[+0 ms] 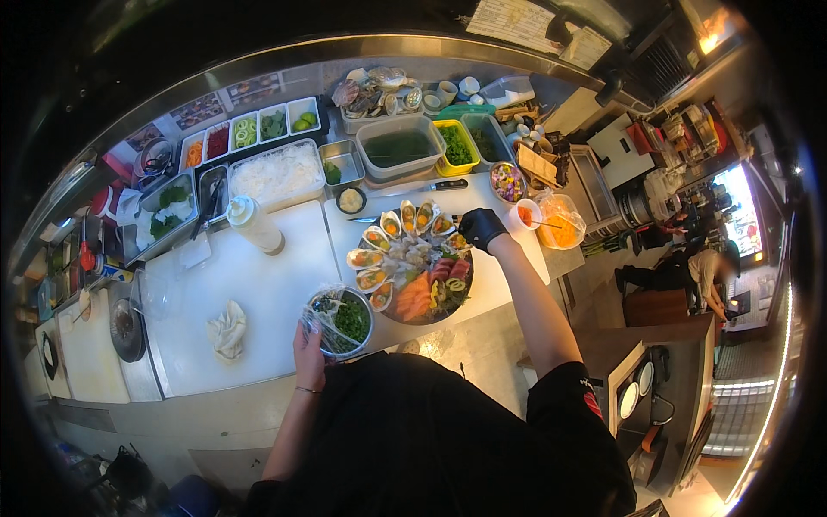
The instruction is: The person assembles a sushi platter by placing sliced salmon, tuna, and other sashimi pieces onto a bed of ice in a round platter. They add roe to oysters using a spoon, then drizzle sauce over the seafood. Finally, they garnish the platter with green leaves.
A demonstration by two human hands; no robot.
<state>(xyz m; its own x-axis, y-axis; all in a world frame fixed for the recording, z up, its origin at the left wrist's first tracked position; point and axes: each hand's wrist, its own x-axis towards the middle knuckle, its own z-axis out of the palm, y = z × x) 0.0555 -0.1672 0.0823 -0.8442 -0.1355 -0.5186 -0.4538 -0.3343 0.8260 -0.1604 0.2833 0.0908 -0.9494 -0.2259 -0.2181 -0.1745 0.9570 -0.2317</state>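
My bare left hand (309, 355) grips the side of a round bowl (368, 334) of chopped green herbs (351, 320), with clear plastic wrap (326, 315) bunched over its left part. My right hand (482, 231), in a black glove, hovers at the upper right edge of a round seafood platter (419, 322). Its fingers are drawn together; whatever they pinch is too small to make out. Topped oysters in shells (363, 259) ring the platter's left and far sides. Orange salmon slices (414, 297) and red fish slices (451, 270) lie on its near part.
White cutting boards (185, 297) carry a crumpled cloth (226, 332), a white squeeze bottle (254, 226) and a knife (431, 188). Beyond stand a rice tray (276, 172) and garnish tubs (455, 146). A flower bowl (507, 183) and orange-filled cup (525, 214) flank my right hand. Another person (702, 276) works far right.
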